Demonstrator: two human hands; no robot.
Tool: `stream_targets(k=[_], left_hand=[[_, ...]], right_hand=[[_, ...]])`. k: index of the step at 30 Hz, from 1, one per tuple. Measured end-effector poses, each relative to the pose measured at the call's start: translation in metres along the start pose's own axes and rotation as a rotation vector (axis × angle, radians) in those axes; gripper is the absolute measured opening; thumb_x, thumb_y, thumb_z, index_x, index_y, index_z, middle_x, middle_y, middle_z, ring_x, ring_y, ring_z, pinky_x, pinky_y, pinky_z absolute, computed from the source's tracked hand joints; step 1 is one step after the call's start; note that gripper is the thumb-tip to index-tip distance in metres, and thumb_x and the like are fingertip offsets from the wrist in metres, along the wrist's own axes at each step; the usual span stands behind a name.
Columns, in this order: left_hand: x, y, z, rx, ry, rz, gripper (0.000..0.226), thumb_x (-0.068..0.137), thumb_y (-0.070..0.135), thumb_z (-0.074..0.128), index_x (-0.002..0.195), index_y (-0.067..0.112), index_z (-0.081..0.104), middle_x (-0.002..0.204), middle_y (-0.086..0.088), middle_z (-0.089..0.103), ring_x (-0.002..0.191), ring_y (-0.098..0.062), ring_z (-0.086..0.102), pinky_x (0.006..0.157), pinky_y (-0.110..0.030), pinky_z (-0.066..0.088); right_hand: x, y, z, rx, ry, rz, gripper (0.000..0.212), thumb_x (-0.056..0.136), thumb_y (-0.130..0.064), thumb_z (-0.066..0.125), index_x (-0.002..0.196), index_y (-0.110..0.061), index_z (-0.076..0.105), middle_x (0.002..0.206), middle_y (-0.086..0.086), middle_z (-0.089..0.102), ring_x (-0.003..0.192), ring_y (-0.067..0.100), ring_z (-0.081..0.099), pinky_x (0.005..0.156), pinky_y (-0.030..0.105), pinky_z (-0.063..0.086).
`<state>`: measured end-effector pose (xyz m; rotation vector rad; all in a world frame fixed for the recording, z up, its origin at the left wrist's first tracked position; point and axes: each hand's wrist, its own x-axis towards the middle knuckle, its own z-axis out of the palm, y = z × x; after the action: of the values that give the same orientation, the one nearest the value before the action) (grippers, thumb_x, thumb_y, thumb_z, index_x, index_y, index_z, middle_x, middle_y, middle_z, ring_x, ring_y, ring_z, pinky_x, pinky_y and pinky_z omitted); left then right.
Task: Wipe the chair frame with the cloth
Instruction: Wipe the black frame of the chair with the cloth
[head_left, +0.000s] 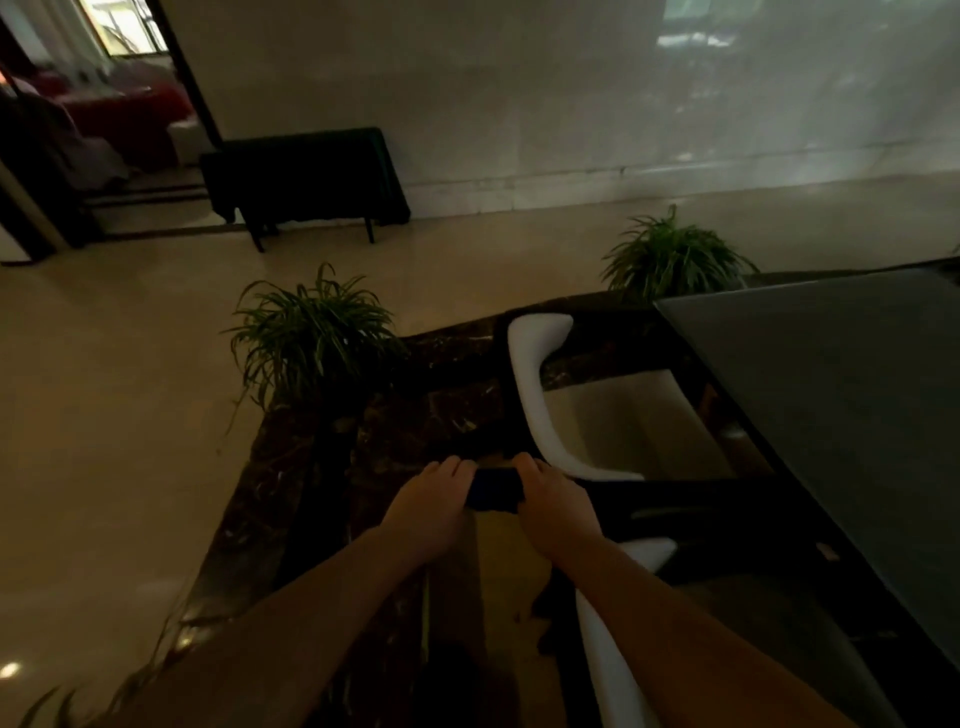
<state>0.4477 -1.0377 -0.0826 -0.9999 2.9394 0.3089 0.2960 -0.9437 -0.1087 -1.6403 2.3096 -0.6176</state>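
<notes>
A: Where do we have the cloth (493, 489)?

B: Between our two hands, just in front of the near corner of the white chair (535, 395). It is dark and bunched, stretched from one grip to the other.

A: And the grips?

B: Our left hand (431, 506) is curled closed on the cloth's left end, and our right hand (553, 506) is closed on its right end, knuckles up. The right hand sits just beside the chair's dark frame (675, 486).

A: What else is around the chair?

B: The grey surface (831, 395) lies to its right, one leafy plant (311, 332) to its left, and another plant (672, 257) beyond it
</notes>
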Motion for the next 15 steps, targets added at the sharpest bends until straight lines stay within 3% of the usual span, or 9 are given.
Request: stream_targets(k=[6, 12, 15], left_hand=[[-0.083, 0.062, 0.009, -0.046, -0.006, 0.029, 0.048, 0.091, 0.013, 0.056, 0.137, 0.017, 0.04, 0.134, -0.003, 0.045, 0.111, -0.022, 0.054, 0.086, -0.037, 0.052], [-0.09, 0.086, -0.004, -0.008, 0.069, 0.158, 0.048, 0.091, 0.011, 0.054, 0.137, 0.014, 0.04, 0.133, -0.005, 0.042, 0.112, -0.022, 0.052, 0.083, -0.036, 0.052], [-0.079, 0.116, -0.005, -0.056, 0.056, 0.298, 0.046, 0.091, 0.009, 0.054, 0.136, 0.013, 0.044, 0.134, -0.005, 0.044, 0.112, -0.024, 0.052, 0.086, -0.036, 0.052]], right_hand=[[-0.099, 0.003, -0.019, 0.04, -0.045, 0.076, 0.038, 0.091, -0.01, 0.048, 0.128, -0.014, 0.04, 0.123, 0.01, 0.057, 0.103, 0.026, 0.06, 0.079, 0.037, 0.05], [-0.149, -0.005, -0.045, 0.075, 0.081, 0.151, 0.038, 0.093, -0.01, 0.048, 0.13, -0.017, 0.041, 0.12, 0.007, 0.057, 0.098, 0.024, 0.062, 0.077, 0.035, 0.053], [-0.18, 0.007, -0.059, 0.082, 0.19, 0.254, 0.032, 0.091, -0.015, 0.052, 0.121, -0.023, 0.045, 0.116, 0.001, 0.059, 0.098, 0.02, 0.062, 0.079, 0.038, 0.055]])
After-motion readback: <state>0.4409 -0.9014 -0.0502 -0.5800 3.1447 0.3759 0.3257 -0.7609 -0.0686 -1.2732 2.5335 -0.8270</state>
